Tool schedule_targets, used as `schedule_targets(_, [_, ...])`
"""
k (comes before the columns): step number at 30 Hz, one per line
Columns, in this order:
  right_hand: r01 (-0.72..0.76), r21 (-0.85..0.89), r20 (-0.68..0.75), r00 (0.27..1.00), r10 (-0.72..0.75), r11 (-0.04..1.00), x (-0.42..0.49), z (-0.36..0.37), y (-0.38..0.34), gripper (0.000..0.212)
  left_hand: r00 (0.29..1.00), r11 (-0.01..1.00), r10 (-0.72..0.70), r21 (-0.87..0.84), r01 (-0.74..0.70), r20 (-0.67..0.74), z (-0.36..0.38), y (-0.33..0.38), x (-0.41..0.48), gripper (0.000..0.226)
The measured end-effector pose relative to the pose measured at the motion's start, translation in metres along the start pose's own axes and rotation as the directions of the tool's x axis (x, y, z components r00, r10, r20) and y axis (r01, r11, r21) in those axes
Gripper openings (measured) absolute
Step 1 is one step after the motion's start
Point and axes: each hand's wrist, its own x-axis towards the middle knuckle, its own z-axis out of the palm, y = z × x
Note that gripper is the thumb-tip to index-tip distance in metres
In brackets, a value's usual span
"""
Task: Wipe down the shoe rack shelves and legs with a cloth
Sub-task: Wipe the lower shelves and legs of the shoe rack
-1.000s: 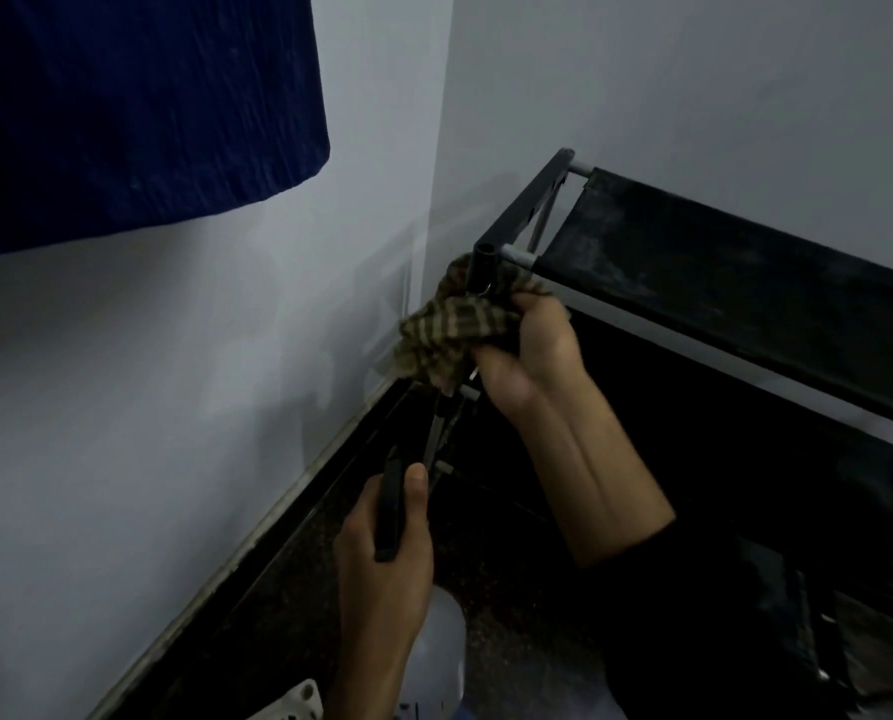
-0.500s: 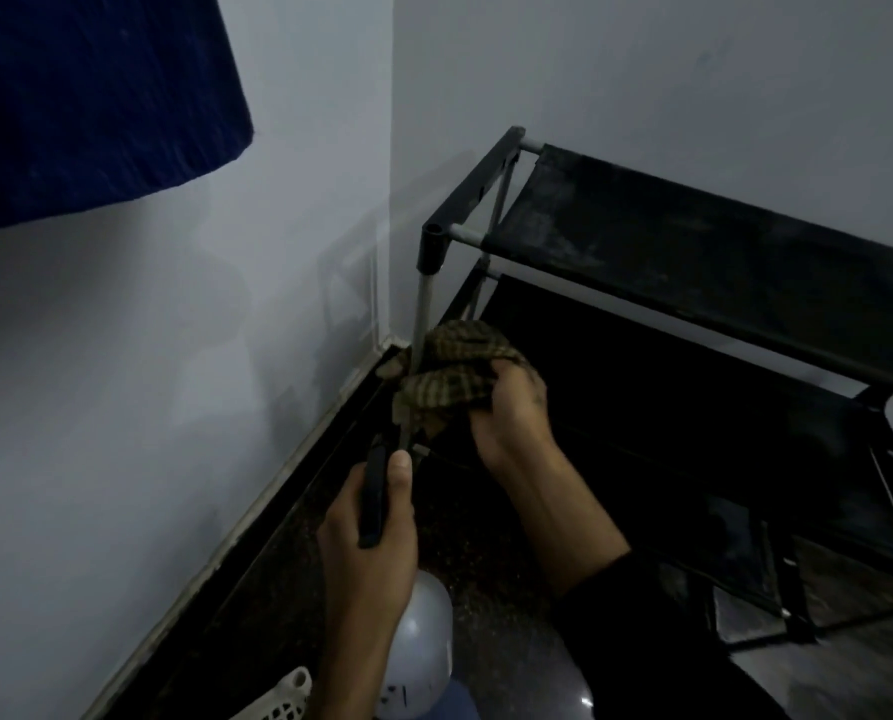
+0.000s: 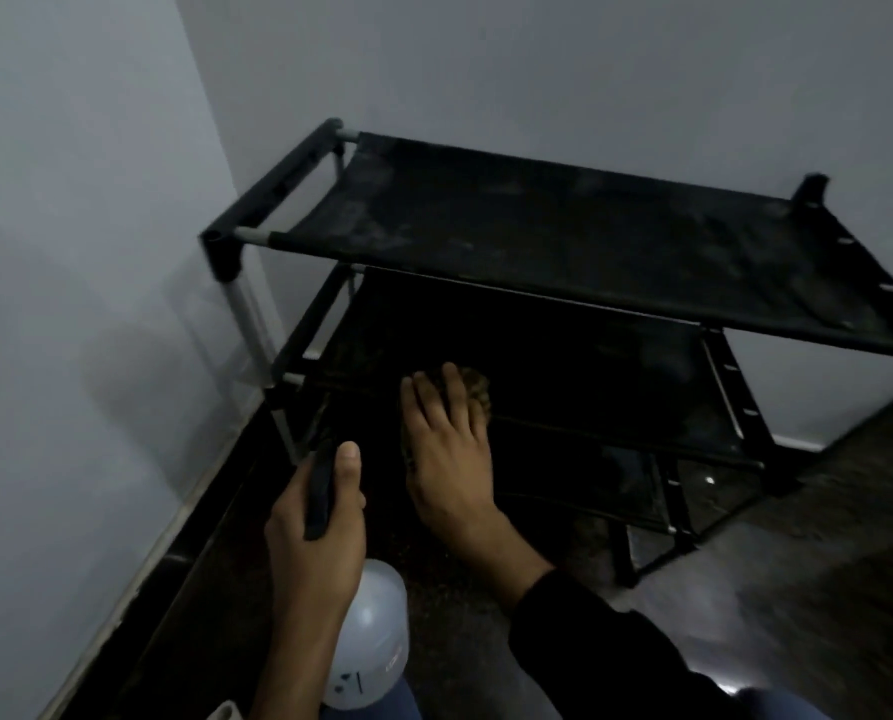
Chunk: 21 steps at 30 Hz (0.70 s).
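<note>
Cloth (image 3: 478, 392) on the shoe rack's (image 3: 537, 226) middle shelf (image 3: 563, 366)
Right hand (image 3: 447, 459) presses the checked cloth down with fingers laid flat; left hand (image 3: 319, 527) grips a spray bottle's (image 3: 369, 636) dark head.

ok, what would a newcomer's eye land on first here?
The black shoe rack in the corner, its top shelf marked with pale smudges. Next, the right hand pressing a checked cloth onto the middle shelf, and the left hand gripping a black handle above a white bottle.
</note>
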Motion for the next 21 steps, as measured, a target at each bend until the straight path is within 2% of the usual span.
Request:
schedule_targets(3, [-0.151,-0.032,-0.05,0.988,0.149,0.988,-0.016,-0.009,0.039,0.065,0.998,0.999,0.006,0.035,-0.008,0.056,0.024,0.006,-0.011,0.043])
schedule_targets(7, [-0.331,-0.028,-0.136,0.936,0.325,0.943,-0.067,-0.019,0.118,0.064,0.989,0.999,0.018,0.026,-0.022,0.147,0.061,0.014,-0.026,0.041])
schedule_targets(10, [-0.465,0.012,-0.241,0.858,0.454,0.885,-0.107,-0.032,0.18,0.064,0.973,0.999,0.047,0.009,-0.05,0.225,0.091,0.019,-0.039,0.041])
schedule_targets(12, [-0.553,0.077,-0.279,0.787,0.55,0.83,-0.121,-0.041,0.201,0.071,0.961,0.998,0.067,-0.002,-0.069,0.269,0.108,0.021,-0.048,0.038])
schedule_targets(17, [-0.568,0.291,-0.309,0.707,0.637,0.77,-0.105,-0.035,0.176,0.09,0.925,0.99,0.143,-0.045,-0.136,0.352,0.139,0.016,-0.065,0.04])
schedule_targets(19, [-0.539,0.336,-0.282,0.725,0.629,0.772,-0.095,-0.026,0.155,0.091,0.913,0.988,0.156,-0.064,-0.142,0.378,0.146,0.01,-0.069,0.041])
schedule_targets(21, [-0.473,0.359,-0.284,0.766,0.577,0.804,-0.09,-0.016,0.143,0.08,0.897,0.984,0.179,-0.081,-0.159,0.404,0.15,0.001,-0.072,0.041])
